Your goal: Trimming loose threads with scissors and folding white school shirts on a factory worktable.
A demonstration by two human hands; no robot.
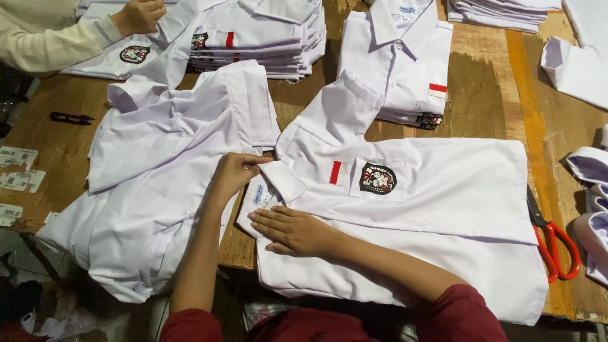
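1. Head view, the hands: your left hand (pixel 233 174) pinches the collar tip (pixel 278 177) of the white uniform shirt (pixel 443 209) lying front-up under both hands. Your right hand (pixel 292 231) lies open and flat, fingers together, gripping nothing and pressing the shirt's placket just below the collar.

2. Head view, the step in hand: it appears to be squaring the collar. Keep the flat hand as the anchor so the cloth does not creep, and draw the collar tip snug against the neckline, clear of the chest pocket badge (pixel 378 178) beyond your right hand.

3. Head view, surface and room: the wooden table (pixel 487 101) carries a loose shirt (pixel 158 190) left of your left hand and folded stacks (pixel 266 38) beyond it. Red-handled scissors (pixel 554 244) rest far right of your right hand, just beside the shirt's edge. Small black snips (pixel 71 118) lie far left. Another person's hand (pixel 139 16) works at the far left stack.
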